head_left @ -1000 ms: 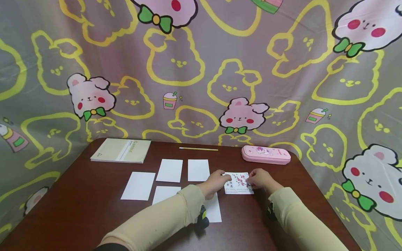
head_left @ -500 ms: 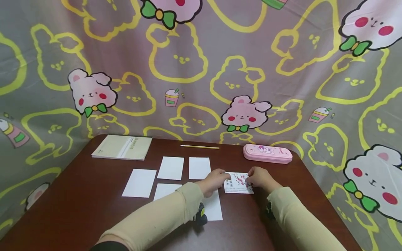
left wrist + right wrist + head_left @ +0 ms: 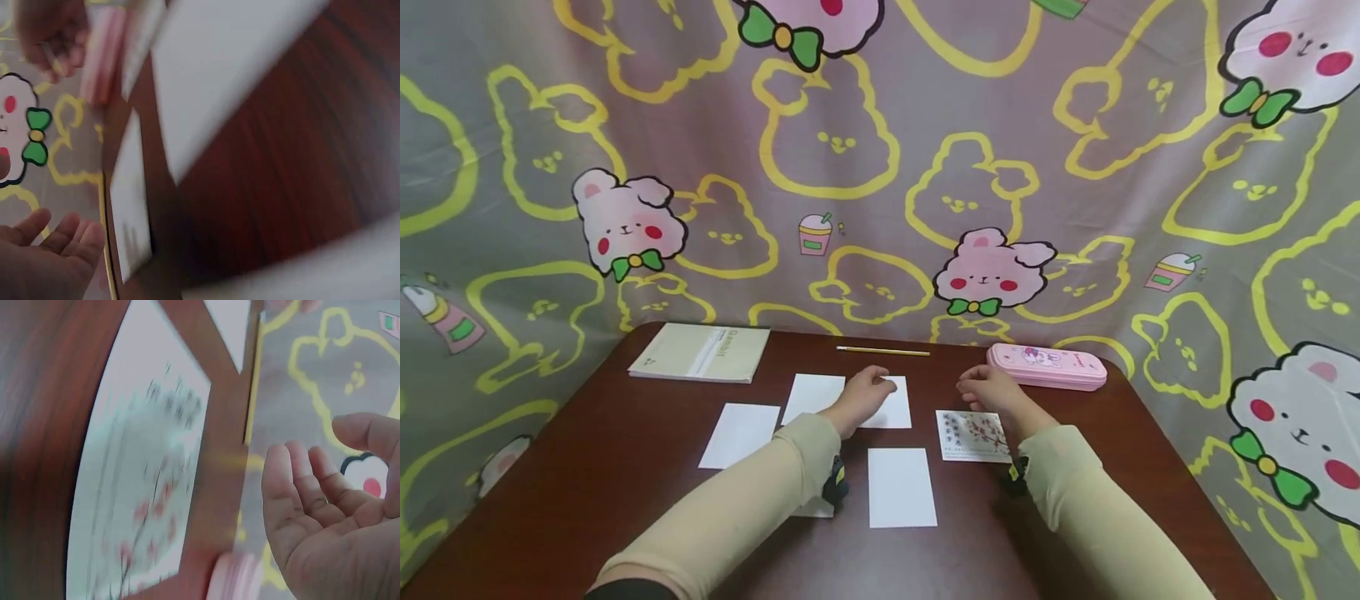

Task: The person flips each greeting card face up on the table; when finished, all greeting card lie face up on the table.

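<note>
A card printed with red blossom branches and dark characters [image 3: 973, 436] lies picture side up on the right half of the table. My right hand [image 3: 996, 392] hovers just above its far edge, holding nothing; in the right wrist view its fingers [image 3: 278, 475] are loosely bent, apart from the card. Over the back row of white cards hangs my left hand [image 3: 856, 402], with nothing in its grasp. Its fingers [image 3: 65, 240] look relaxed in the left wrist view. Partly behind that hand is one white card [image 3: 895, 408]; another [image 3: 902, 487] lies nearer the front.
Further white cards lie to the left, including one card [image 3: 737, 437] at the outer side; my left sleeve covers part of another. A notebook [image 3: 700, 353], a pencil [image 3: 883, 351] and a pink pencil case [image 3: 1047, 367] line the back of the table [image 3: 595, 500], before a patterned curtain.
Both hands have let go of the blossom card, which stays on the table. The left hand has moved left over the white cards; the right has lifted slightly away and back.
</note>
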`<state>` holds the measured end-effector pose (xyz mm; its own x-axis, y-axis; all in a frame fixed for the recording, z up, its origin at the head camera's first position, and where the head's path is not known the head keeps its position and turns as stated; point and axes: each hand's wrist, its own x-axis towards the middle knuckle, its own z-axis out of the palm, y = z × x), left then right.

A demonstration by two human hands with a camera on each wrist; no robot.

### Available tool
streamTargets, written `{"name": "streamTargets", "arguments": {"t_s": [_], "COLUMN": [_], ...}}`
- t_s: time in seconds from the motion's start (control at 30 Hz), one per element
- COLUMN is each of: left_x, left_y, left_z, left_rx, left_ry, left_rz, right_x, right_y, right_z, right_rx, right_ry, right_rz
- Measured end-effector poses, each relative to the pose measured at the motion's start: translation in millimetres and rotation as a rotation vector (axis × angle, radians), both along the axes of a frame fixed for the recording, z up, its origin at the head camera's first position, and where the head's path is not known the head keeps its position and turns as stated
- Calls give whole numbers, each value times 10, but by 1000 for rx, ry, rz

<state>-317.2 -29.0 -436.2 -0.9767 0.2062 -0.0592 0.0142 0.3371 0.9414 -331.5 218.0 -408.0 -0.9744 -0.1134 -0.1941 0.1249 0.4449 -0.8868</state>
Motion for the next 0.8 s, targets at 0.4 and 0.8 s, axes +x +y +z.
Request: {"name": "streamTargets", "arguments": {"t_s": [0.4,0.8], "left_x": [38,22], "left_y": [-56,-78], "left_z": [-35,1], "left_rx": [-608,-654], "left_ry": [177,127], "left_rz": [-294,-357], "right_x": [-166,-256], "right_y": [-529,-725], "right_z": [-255,-254], "right_rx": [-135,-237], "right_ry": [-95,-252], "right_rz": [16,-65]}}
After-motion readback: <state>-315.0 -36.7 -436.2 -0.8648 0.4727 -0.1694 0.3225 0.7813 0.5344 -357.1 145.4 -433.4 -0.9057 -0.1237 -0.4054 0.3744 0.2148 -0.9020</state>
